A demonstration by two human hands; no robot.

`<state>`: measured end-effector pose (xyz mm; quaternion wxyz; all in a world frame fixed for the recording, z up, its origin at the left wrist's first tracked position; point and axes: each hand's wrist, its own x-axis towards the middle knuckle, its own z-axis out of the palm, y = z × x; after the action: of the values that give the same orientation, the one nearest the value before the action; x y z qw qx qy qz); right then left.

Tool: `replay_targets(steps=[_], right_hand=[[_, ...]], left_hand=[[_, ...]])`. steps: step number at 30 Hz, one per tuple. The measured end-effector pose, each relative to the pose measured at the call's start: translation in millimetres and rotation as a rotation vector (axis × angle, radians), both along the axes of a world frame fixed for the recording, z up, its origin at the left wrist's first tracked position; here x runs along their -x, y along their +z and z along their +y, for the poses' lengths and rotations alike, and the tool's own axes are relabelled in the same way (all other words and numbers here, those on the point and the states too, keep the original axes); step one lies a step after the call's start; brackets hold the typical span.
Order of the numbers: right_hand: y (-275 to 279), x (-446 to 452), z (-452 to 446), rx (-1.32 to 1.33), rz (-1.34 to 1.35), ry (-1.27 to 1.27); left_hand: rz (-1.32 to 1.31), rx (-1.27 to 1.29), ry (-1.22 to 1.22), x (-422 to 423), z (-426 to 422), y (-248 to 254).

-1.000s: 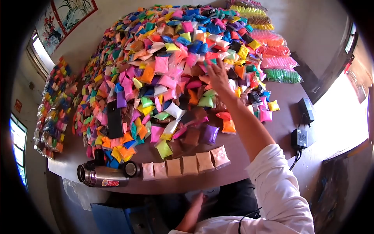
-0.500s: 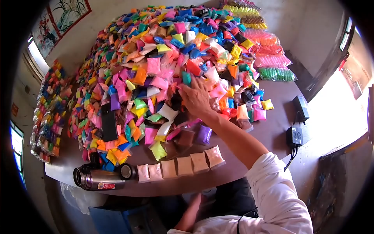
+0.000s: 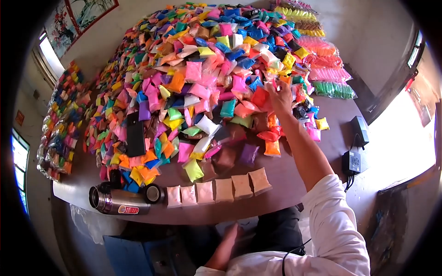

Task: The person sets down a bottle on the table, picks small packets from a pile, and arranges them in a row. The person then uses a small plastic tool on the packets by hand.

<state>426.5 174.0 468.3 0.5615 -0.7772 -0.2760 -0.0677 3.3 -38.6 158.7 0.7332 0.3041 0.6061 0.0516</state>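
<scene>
My right hand reaches into the right part of a big heap of small colourful packets. Its fingers are apart among the packets and partly hidden; I see no firm hold on any one. Against its left side lies a red packet, and a teal packet rests farther left. Below the forearm's left edge sits an orange packet. In my lap, under the table edge, is my left hand, its fingers too unclear to read. Several pale peach packets form a row along the near edge.
A steel flask lies on its side beside a round lid. A black phone rests on the heap. Black boxes with cables stand at the right edge. Bundled packs lie at the back right.
My right hand has moved right across the heap. The teal packet now lies nearer me, and the red packet has shifted right. The view has tilted slightly; my left hand stays in my lap.
</scene>
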Motion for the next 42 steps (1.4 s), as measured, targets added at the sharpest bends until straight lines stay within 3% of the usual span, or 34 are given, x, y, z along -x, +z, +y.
replay_targets(steps=[4, 8, 11, 14, 17, 22, 24, 28, 30, 32, 34, 36, 38, 42], right_hand=[[-5.7, -9.3, -3.5, 0.032, -0.036, -0.014], [13.3, -24.4, -30.4, 0.283, 0.029, 0.045], [18.2, -26.3, -49.5, 0.235, 0.008, 0.041], [12.6, -31.7, -59.1, 0.178, -0.076, 0.053], [21.6, -31.5, -65.5, 0.244, -0.063, 0.236], [18.0, -25.0, -40.3, 0.218, -0.144, 0.16], [18.2, -19.3, -33.8, 0.361, -0.11, 0.14], [25.9, -27.9, -35.8, 0.464, -0.117, 0.286], [23.0, -24.4, -42.5, 0.395, -0.123, 0.264], [35.7, -12.3, -64.8, 0.277, -0.029, 0.181], [28.1, 1.4, -89.7, -0.05, 0.395, 0.357], [29.2, 24.9, -136.5, -0.129, 0.587, 0.601], [2.3, 39.3, -171.1, -0.201, 0.818, 0.723], [8.1, 110.7, -237.4, -0.03, 0.917, 0.687]], left_hand=[[-0.028, 0.0, 0.03, 1.3, -1.9, -7.4], [-0.083, 0.004, 0.088, 5.3, -2.6, -22.2], [-0.103, 0.014, 0.109, 3.9, -2.3, -22.5], [0.003, 0.009, 0.063, -17.7, 0.2, 38.7], [-0.003, -0.063, -0.037, -16.7, -1.8, 16.7], [-0.005, -0.11, 0.007, -14.9, -0.4, 25.5], [0.014, -0.159, 0.005, -10.4, -0.4, 21.7], [-0.022, -0.104, 0.071, -4.5, 2.1, 9.8], [-0.014, -0.115, 0.074, -2.2, -1.7, 13.0], [-0.034, -0.151, 0.119, -5.8, -0.9, 25.1], [-0.074, -0.154, 0.09, -5.6, -1.2, 26.1], [-0.101, -0.211, -0.044, -7.5, 1.1, 19.5], [-0.195, -0.179, -0.018, -14.5, -0.5, 52.6], [-0.317, -0.078, -0.003, -29.7, -11.8, 86.6]])
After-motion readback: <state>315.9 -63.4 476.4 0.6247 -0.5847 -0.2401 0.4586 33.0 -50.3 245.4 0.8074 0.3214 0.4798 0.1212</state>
